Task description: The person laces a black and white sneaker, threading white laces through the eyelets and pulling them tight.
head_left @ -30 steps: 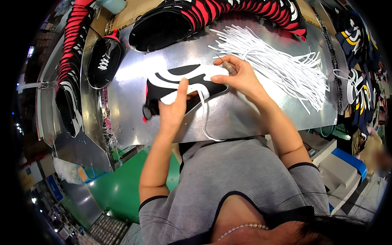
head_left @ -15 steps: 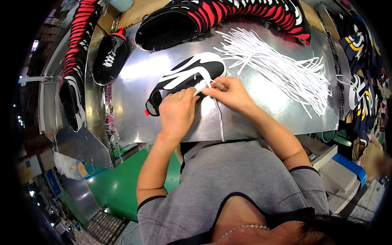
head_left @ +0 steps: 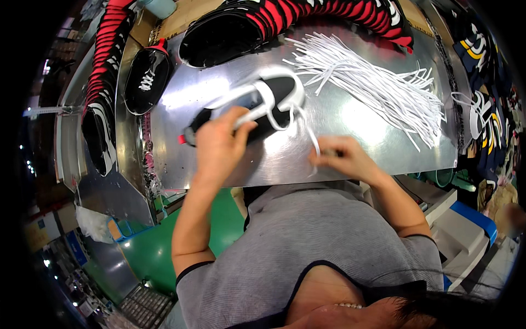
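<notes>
Black shoe (head_left: 257, 107) with white trim lies on its side mid-table on the metal table (head_left: 361, 142). Left hand (head_left: 219, 145) closed over its near edge, fingers curled, pinning it. White lace (head_left: 309, 134) runs from shoe to right hand (head_left: 342, 159), pinched tight between fingertips. Loose pile of white laces (head_left: 378, 88) further right. Rows of red-and-black shoes (head_left: 307, 16) along the far edge.

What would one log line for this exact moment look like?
left hand: holds black shoe | right hand: pulls white lace taut | surface: metal table | nearby: loose lace pile
</notes>
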Motion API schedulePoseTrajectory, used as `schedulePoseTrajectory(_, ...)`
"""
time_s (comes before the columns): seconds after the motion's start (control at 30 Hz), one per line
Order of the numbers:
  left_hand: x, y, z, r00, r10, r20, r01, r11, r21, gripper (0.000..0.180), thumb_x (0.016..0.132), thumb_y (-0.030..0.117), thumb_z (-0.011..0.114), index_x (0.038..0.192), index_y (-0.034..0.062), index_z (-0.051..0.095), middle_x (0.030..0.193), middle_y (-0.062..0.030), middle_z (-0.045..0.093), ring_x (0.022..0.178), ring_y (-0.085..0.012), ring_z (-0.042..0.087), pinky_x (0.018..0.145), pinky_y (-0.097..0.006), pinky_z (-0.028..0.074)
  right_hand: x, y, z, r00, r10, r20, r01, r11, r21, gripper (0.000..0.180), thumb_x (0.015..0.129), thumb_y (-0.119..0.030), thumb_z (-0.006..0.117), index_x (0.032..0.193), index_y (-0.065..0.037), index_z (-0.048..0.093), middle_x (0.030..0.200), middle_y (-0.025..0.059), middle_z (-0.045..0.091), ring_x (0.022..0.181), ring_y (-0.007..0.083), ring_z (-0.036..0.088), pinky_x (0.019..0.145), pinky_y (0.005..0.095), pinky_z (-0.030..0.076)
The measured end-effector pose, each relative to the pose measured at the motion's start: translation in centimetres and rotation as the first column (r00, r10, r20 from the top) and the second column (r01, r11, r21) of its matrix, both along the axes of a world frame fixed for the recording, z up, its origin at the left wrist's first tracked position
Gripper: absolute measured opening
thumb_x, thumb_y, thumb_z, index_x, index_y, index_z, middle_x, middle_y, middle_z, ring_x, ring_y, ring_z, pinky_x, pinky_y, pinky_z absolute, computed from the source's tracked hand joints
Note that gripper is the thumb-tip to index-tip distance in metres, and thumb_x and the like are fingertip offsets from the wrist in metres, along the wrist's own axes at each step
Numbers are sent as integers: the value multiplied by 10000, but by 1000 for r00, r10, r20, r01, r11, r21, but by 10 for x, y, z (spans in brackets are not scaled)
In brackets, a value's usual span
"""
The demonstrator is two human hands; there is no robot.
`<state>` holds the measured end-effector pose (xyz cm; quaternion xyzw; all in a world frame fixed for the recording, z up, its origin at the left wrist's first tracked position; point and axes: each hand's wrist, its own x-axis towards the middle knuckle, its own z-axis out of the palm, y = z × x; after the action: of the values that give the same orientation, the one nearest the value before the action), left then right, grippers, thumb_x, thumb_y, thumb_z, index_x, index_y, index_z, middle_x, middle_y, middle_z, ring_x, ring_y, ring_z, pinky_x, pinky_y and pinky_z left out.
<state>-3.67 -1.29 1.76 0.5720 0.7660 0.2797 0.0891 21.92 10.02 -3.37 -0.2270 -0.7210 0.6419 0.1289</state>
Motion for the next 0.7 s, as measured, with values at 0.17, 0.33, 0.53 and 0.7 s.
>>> schedulePoseTrajectory(0.17,17,6,-20,994,-94,52,102,981,-164,205,909,211,650,1039,53,661,850,-139,683,758,-351,656,680,-427,498,-68,25,5,952,-260,-161,246,964,-100,206,873,-185,724,976,-7,732,770,22,687,674,66,536,644,266,462)
schedulePoseTrajectory(0.33,17,15,-8,992,-124,18,125,989,-78,235,933,232,625,1061,40,667,885,-128,679,767,-344,658,676,-419,502,-95,46,-1,976,-175,-127,182,982,46,165,876,-111,732,990,8,722,855,22,697,734,58,561,678,232,466)
schedulePoseTrajectory(0.53,23,41,-13,997,-71,9,71,956,-283,209,901,281,673,928,75,699,746,-95,682,656,-302,648,603,-392,489,-109,57,-7,961,-166,-220,186,980,74,257,874,-209,719,1021,-3,679,855,109,691,720,169,605,661,293,479)
schedulePoseTrajectory(0.7,24,48,-18,995,47,85,-16,940,-341,229,876,298,699,815,77,690,657,-69,655,574,-265,614,561,-360,466,-81,45,-8,956,-294,-23,294,956,-1,280,929,-254,640,1050,-8,580,860,165,682,776,260,662,699,367,504)
